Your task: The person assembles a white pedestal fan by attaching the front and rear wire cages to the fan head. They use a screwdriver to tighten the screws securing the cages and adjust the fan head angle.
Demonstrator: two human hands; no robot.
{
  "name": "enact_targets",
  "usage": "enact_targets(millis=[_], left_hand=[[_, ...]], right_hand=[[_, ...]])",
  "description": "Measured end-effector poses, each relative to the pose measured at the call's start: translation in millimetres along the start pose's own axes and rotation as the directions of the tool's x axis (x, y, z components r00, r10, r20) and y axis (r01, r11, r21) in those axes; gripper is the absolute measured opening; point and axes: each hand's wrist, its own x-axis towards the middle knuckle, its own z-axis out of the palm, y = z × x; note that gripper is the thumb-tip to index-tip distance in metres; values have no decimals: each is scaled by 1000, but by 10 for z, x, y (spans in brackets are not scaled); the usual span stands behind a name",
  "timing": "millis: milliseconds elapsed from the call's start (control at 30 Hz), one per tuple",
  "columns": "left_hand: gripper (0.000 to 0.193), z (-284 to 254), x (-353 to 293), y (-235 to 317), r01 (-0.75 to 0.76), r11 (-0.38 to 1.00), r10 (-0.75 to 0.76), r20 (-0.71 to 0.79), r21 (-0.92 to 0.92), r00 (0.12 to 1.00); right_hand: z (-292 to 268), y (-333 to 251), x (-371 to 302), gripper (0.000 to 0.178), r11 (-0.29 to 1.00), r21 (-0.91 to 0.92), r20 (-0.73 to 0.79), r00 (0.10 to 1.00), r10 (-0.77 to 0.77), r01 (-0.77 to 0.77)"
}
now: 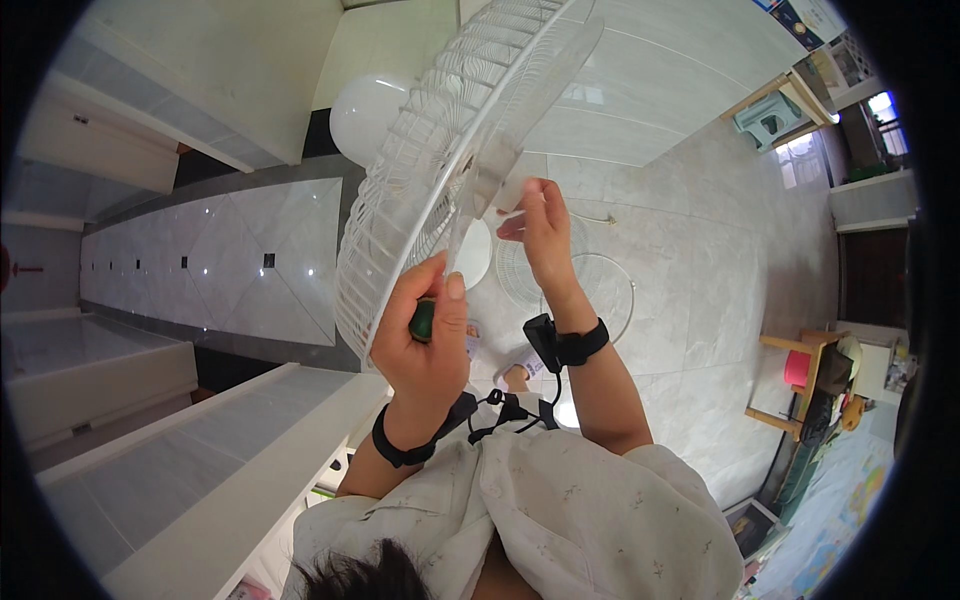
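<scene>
A white fan with a wire grille [385, 220] stands upright in front of me, tilted in the view. Inside the grille are its translucent blades [550, 85]. My left hand [420, 355] is closed at the grille's near edge, with a rounded dark green handle [422, 320] tucked in its palm; the rest of that tool is hidden. Its thumb and forefinger are pressed close together by a blade's lower edge. My right hand [547, 238] is at the blades' right side, its curled fingers and thumb gripping a blade. Below the blades shows a white round base [477, 252].
On the tiled floor lie another round wire grille [520, 270] and a thin pale ring [632, 300]. A glossy white rounded object [368, 118] sits behind the fan. At the right are a green stool [768, 120] and a wooden stand [800, 400] with a pink item. White panels run along the left.
</scene>
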Motion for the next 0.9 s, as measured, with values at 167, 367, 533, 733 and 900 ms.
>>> enact_targets(millis=[167, 367, 533, 733, 900], left_hand=[[16, 2, 38, -42, -67, 996, 67, -2, 58, 998], [16, 62, 22, -21, -83, 995, 83, -1, 63, 997], [15, 83, 31, 16, -81, 996, 81, 11, 44, 997], [15, 80, 49, 27, -63, 996, 62, 7, 57, 998], [17, 125, 34, 46, -55, 998, 55, 6, 12, 998]], right_hand=[[83, 66, -29, 47, 916, -147, 29, 927, -373, 373], [8, -60, -73, 41, 988, 137, -77, 995, -65, 75], [24, -40, -78, 47, 993, 37, 30, 993, -112, 111], [-13, -32, -80, 40, 993, 15, -42, 992, -118, 119], [-38, -61, -67, 41, 995, 41, -28, 996, -90, 91]])
